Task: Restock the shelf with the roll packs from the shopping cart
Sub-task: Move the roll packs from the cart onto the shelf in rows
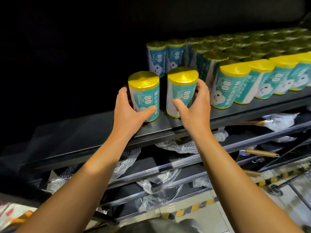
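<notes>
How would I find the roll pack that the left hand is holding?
Look at the dark shelf with its long row of yellow-topped roll packs. Two packs stand apart at the row's left end, each gripped by a hand. The left hand holds the leftmost roll pack, with only bare shelf beyond it.

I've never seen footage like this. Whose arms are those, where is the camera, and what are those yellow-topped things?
There is no machine here: a person wears a camera on the head, looking forward and down, so you see their own two bare arms. The left hand grips one roll pack, and the right hand grips another roll pack. Both packs stand upright on the dark shelf, with a gap between them. To the right, rows of stocked roll packs with the same teal labels and yellow tops already fill the shelf. Lower racks hold plastic-wrapped goods, some with wooden handles.
</notes>
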A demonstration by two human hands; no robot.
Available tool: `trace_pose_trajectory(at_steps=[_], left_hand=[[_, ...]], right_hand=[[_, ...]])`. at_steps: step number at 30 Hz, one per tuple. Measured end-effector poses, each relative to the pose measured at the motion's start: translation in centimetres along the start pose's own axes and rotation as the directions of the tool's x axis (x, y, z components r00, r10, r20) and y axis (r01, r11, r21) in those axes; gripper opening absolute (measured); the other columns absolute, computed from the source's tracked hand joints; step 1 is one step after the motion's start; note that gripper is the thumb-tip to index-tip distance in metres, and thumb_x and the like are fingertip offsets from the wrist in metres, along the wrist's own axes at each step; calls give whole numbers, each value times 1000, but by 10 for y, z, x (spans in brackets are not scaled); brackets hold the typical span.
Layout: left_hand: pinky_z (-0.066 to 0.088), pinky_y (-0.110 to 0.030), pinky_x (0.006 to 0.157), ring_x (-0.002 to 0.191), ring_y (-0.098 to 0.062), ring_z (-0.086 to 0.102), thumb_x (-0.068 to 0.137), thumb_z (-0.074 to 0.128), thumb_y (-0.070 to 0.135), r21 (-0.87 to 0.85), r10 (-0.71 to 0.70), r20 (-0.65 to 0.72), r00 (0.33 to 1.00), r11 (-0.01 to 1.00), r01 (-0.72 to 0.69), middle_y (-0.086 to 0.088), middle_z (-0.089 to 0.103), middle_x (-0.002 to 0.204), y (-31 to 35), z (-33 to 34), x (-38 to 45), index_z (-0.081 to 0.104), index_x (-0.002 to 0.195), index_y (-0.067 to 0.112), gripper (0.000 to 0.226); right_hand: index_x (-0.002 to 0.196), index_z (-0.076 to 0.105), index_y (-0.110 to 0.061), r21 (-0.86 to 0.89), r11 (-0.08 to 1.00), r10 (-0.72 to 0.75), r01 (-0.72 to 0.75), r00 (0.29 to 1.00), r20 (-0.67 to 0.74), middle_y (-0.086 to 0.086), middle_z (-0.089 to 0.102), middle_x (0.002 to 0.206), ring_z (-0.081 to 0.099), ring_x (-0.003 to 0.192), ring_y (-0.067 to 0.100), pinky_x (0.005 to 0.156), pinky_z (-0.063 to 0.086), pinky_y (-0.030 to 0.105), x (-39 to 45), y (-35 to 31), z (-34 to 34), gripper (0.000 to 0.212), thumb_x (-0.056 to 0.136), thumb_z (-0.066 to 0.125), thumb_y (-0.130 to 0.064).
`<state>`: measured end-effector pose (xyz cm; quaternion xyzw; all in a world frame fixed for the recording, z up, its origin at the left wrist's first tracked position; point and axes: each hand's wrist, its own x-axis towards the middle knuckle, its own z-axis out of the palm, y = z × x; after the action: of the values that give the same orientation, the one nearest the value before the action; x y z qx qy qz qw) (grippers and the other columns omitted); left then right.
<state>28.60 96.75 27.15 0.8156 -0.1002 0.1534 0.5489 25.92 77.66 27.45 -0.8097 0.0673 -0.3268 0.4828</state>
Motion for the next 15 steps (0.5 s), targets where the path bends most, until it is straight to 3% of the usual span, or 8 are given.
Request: trace_pose_trajectory(at_steps=[2, 3, 5, 8, 10, 12, 15], left_hand=[[54, -25, 87, 115, -6, 57, 63, 82, 45, -7, 17, -14, 1000, 1000, -17, -2, 55, 130, 2, -4, -1, 41, 135, 14, 88], [53, -23, 87, 116, -7, 55, 65, 82, 41, -7, 26, -23, 999, 1000, -26, -1, 52, 134, 3, -6, -1, 38, 140, 14, 92], [49, -17, 84, 115, -6, 54, 70, 84, 33, 17, 61, -43, 997, 998, -60, 0, 50, 135, 5, -9, -1, 35, 145, 14, 92], [53, -21, 82, 111, -4, 56, 67, 82, 39, 44, 86, -52, 995, 995, -84, 1, 52, 130, 7, -10, 1, 41, 140, 17, 87], [58, -37, 82, 112, -10, 58, 64, 76, 51, 69, 78, -50, 996, 995, -75, -1, 55, 123, 4, -7, 6, 45, 131, 20, 80], [59, -45, 80, 110, -15, 59, 65, 71, 57, 122, 61, -52, 997, 991, -55, -2, 55, 117, 0, -2, 13, 48, 124, 21, 73], [59, -37, 79, 103, -18, 63, 70, 76, 52, 141, 21, -56, 998, 990, -13, -6, 60, 113, -1, 9, 28, 52, 116, 15, 64]], right_hand=[[148, 37, -15, -16, 1000, 17, -17, 1000, 4, 4, 47, 141, 47, 131, 17, 110, 42, 33, 6, 2, 4, 78, 82, 78, -18], [149, 37, -13, -29, 999, 26, -26, 1000, 4, 5, 47, 142, 45, 129, 12, 108, 37, 20, 11, 2, 5, 77, 84, 77, -14], [146, 39, -8, -62, 997, 48, -47, 999, 15, 6, 48, 139, 42, 118, 3, 89, 28, -2, 23, 1, 8, 69, 87, 74, -10], [128, 44, 1, -122, 987, 111, -106, 993, 35, 15, 50, 127, 49, 116, 21, 76, 28, 10, 45, 3, 15, 46, 92, 69, -13], [123, 44, 1, -134, 980, 151, -144, 988, 41, 17, 51, 126, 50, 119, 29, 78, 28, 15, 57, 6, 19, 41, 93, 68, -16], [130, 44, 1, -134, 976, 179, -171, 983, 44, 17, 51, 131, 49, 124, 30, 85, 32, 18, 65, 8, 22, 46, 94, 67, -18], [134, 43, 3, -156, 971, 191, -181, 980, 50, 19, 50, 133, 47, 127, 33, 93, 33, 24, 70, 11, 24, 52, 94, 67, -19]])
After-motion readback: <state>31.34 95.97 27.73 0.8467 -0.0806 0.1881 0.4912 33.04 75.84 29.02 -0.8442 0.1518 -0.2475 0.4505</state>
